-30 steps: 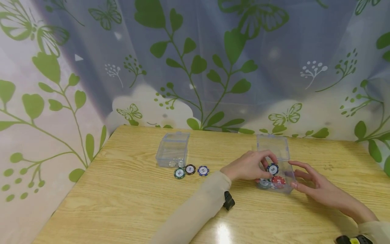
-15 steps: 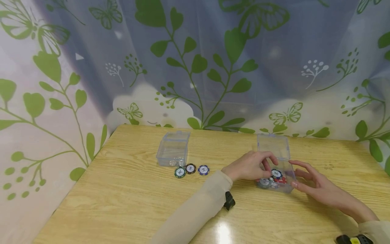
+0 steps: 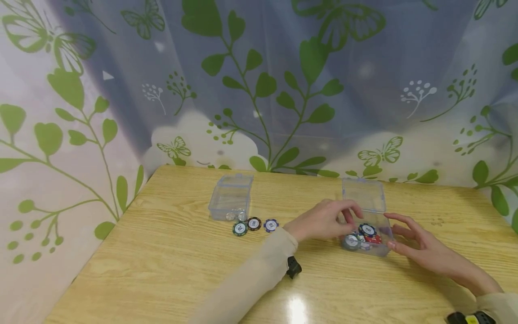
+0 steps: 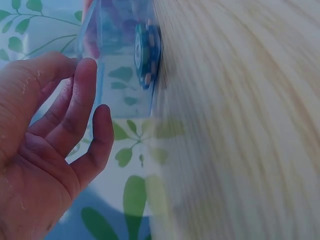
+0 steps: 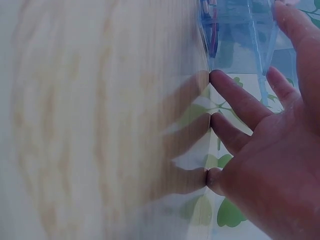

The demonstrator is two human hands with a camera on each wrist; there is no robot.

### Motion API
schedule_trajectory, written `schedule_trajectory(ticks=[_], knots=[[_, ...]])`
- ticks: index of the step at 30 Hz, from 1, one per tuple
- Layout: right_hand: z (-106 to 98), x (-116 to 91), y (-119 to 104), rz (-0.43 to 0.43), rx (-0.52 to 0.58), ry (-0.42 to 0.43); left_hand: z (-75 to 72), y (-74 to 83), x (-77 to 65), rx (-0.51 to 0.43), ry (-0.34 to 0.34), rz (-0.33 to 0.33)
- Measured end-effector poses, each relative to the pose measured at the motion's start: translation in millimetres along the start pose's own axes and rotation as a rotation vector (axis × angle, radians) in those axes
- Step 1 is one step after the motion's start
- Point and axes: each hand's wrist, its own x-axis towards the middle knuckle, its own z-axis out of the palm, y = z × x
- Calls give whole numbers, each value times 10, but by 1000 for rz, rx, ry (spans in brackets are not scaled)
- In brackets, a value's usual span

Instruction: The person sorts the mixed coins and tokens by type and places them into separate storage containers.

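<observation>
My left hand (image 3: pixel 325 219) is over the left side of the right-hand clear plastic box (image 3: pixel 380 221), its fingers loosely bent and nothing seen between them. Inside that box lie a dark blue poker chip (image 3: pixel 367 230) marked 50, a red poker chip (image 3: pixel 375 240) and a greenish poker chip (image 3: pixel 351 242). The left wrist view has stacked chips (image 4: pixel 142 50) low in the box, beyond the fingers. At the box's right side, my right hand (image 3: pixel 429 253) spreads its fingers, with thumb and fingertips at or near the wall. In the right wrist view, several fingertips (image 5: pixel 216 77) touch the tabletop.
A second open clear box (image 3: pixel 230 200) stands on the left, with clear round pieces (image 3: pixel 241 215) in it. Before it lie a green chip (image 3: pixel 239 228), a black chip (image 3: pixel 254 223) and a blue chip (image 3: pixel 271 225). Behind the wooden table (image 3: pixel 162 270) hangs a patterned curtain (image 3: pixel 283 112).
My left hand has let go of the chip marked 50, which now lies on the others in the box. It has then drawn slightly left. My right hand stays put.
</observation>
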Motion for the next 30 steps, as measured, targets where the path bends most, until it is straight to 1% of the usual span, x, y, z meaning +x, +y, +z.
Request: schedule_trajectory(ticks=[6,10,15,23,30], knots=[[-2,3,-9,5,-9,9,-135,-69,-149,52,16,35],[5,-3,-1,7,-10,10,-187,-133,-235,62,25,37],[21,-7,22,7,1,5,-229,-191,-348,59,25,10],[31,-4,31,-23,-17,22,-280,-261,-508,47,28,-48],[21,2,33,-38,1,12,-329,-320,-624,57,19,-68]])
